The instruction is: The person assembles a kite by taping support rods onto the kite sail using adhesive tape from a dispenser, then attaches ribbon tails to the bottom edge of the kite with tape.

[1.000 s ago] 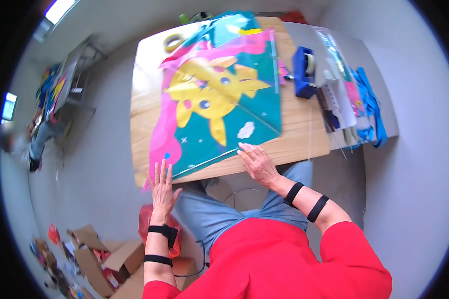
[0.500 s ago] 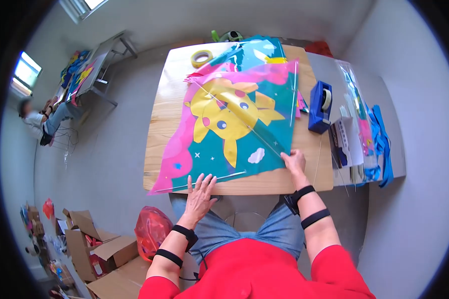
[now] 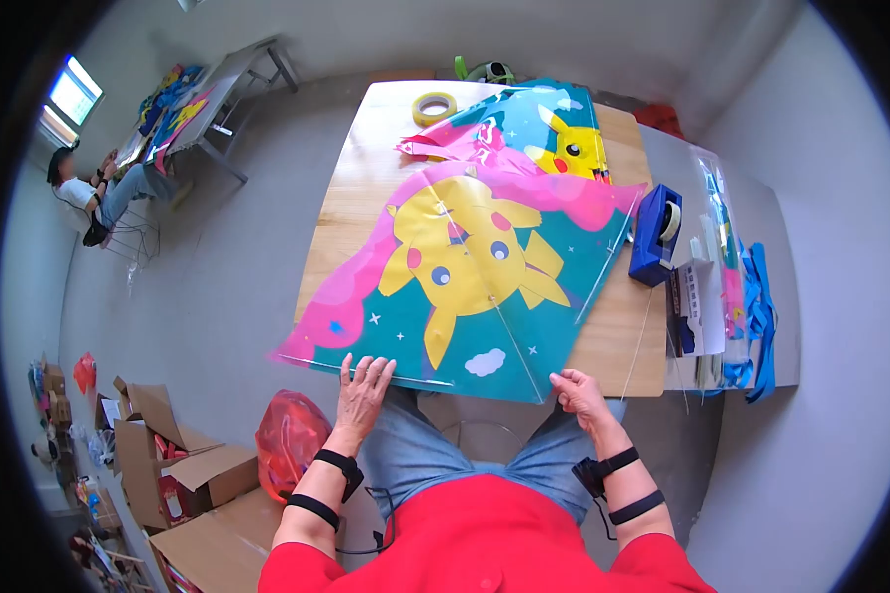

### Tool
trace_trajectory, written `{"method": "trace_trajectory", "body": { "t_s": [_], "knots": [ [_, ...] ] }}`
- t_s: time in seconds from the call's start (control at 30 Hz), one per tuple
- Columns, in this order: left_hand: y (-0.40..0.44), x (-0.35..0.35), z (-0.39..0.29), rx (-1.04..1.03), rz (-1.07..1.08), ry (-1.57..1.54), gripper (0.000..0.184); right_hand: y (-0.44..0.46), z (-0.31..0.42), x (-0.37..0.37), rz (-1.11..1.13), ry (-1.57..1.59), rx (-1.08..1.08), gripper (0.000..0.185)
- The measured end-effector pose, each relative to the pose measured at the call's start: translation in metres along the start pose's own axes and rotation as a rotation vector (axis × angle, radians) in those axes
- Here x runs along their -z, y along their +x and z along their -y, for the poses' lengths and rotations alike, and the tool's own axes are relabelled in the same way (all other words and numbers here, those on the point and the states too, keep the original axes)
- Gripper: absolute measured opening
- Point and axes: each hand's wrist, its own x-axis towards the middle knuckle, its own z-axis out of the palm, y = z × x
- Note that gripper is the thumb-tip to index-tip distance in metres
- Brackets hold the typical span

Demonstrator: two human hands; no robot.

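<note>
A teal and pink kite sheet (image 3: 480, 257) with a yellow cartoon figure lies on the wooden table (image 3: 351, 198), its near edge reaching past the table's front. Thin rods run along two of its edges and across its middle. My left hand (image 3: 364, 393) rests with spread fingers on the near edge, beside the white rod. At the near right corner, my right hand (image 3: 578, 395) pinches the sheet between thumb and fingers. Behind it lies a second printed sheet (image 3: 524, 128), partly under the first.
A yellow tape roll (image 3: 434, 109) sits at the back left. The blue tape dispenser (image 3: 655, 235) stands at the right, near a white box (image 3: 700, 306) and blue straps (image 3: 758, 321). A red bag (image 3: 292, 445) is left of my legs. Another person (image 3: 89, 193) sits far left.
The sheet has shifted toward me and turned, uncovering more of the second sheet. My right hand has moved down with the corner; my left hand has stayed on the near edge.
</note>
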Motion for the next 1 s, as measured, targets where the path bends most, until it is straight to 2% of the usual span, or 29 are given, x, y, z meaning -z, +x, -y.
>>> {"method": "trace_trajectory", "body": {
  "t_s": [0.07, 0.17, 0.23, 0.3, 0.37, 0.4, 0.47, 0.5, 0.53, 0.63, 0.7, 0.8, 0.9, 0.93, 1.0],
  "knots": [
    [-0.003, 0.009, -0.014, -0.047, 0.013, 0.011, 0.063, -0.003, -0.011, -0.005, 0.023, 0.099, -0.018, 0.023],
    [0.008, -0.002, -0.043, -0.173, -0.029, -0.022, 0.064, 0.002, -0.027, -0.008, 0.07, 0.159, -0.014, 0.02],
    [0.016, -0.008, -0.051, -0.145, -0.046, -0.086, 0.059, -0.005, -0.031, -0.022, 0.095, 0.181, -0.044, 0.019],
    [0.025, -0.015, -0.054, -0.123, -0.034, -0.137, 0.054, -0.015, -0.031, -0.032, 0.114, 0.186, 0.023, 0.018],
    [0.029, -0.014, -0.043, -0.164, -0.104, -0.122, 0.035, -0.023, -0.023, -0.037, 0.115, 0.206, 0.081, 0.017],
    [0.029, -0.014, -0.039, -0.185, -0.14, -0.171, 0.03, -0.02, -0.024, -0.031, 0.106, 0.142, 0.109, 0.02],
    [0.03, 0.001, -0.032, -0.212, -0.229, -0.226, 0.019, -0.011, -0.032, -0.021, -0.075, -0.166, 0.339, 0.021],
    [0.029, 0.016, -0.027, -0.196, -0.237, -0.276, 0.02, -0.011, -0.034, -0.02, -0.167, -0.323, 0.445, 0.021],
    [0.026, 0.029, -0.023, -0.182, -0.274, -0.28, 0.021, -0.013, -0.029, -0.017, -0.321, -0.589, 0.481, 0.034],
    [0.022, 0.072, -0.011, -0.137, -0.399, -0.256, 0.024, -0.004, -0.017, -0.01, -0.708, -0.924, 0.902, 0.06],
    [0.018, 0.098, -0.001, -0.108, -0.442, -0.245, 0.025, 0.004, -0.001, -0.006, -0.661, -1.082, 0.919, 0.082],
    [0.014, 0.12, 0.011, -0.085, -0.499, -0.224, 0.027, 0.023, 0.007, -0.013, -0.641, -1.22, 1.0, 0.094],
    [0.01, 0.13, 0.022, -0.081, -0.514, -0.257, 0.028, 0.028, 0.012, -0.025, -0.499, -1.302, 1.11, 0.097],
    [0.008, 0.139, 0.026, -0.07, -0.508, -0.278, 0.027, 0.024, 0.013, -0.032, -0.438, -1.427, 1.099, 0.084],
    [0.008, 0.15, 0.033, -0.019, -0.511, -0.382, 0.024, 0.04, 0.006, -0.04, -0.468, -1.493, 1.301, 0.068]
  ]
}}
